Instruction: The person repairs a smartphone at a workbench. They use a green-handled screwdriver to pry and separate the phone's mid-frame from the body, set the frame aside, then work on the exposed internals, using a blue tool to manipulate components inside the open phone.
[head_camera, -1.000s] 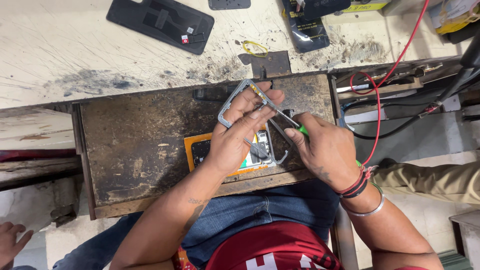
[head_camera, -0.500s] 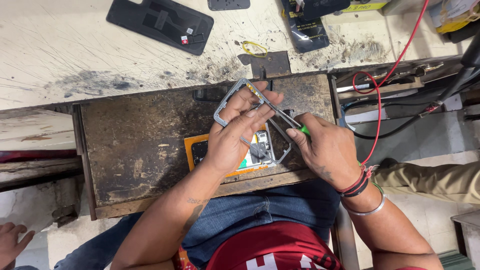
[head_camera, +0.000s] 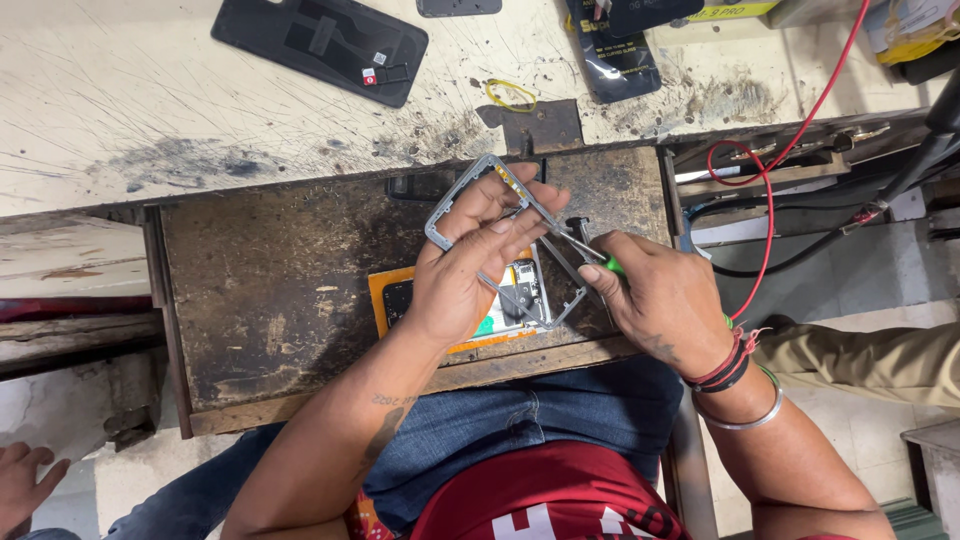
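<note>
While the tool tip sits that close to the fingers, the risks read like this:

Left hand (head_camera: 462, 272): closed around the grey phone frame (head_camera: 470, 200), fingers through its opening, holding it tilted just above the middle of the picture.

Right hand (head_camera: 662, 300): pinched shut on a thin screwdriver (head_camera: 572, 247) with a green handle, its tip laid against the frame's inner edge, right by the left fingertips.

Where the frame is: lifted off the dark pull-out drawer board (head_camera: 280, 290), directly over the opened phone (head_camera: 510, 295) lying on an orange pad (head_camera: 385, 295).

Slip risk: if the tip skids off the narrow rail, I'd judge it could jab the left fingers or scratch the circuit board underneath.

Bend risk: the frame looks thin and is gripped on one side only; hard prying might twist it.

Loss risk: any small part worked loose could drop into the lap or off the board's front edge.

Snag risk: the red wire (head_camera: 765, 190) loops near the right wrist, right of centre, and could catch the bangle.

Elsewhere: a black back cover (head_camera: 320, 45) lies on the scratched counter (head_camera: 120, 110), upper left.
</note>
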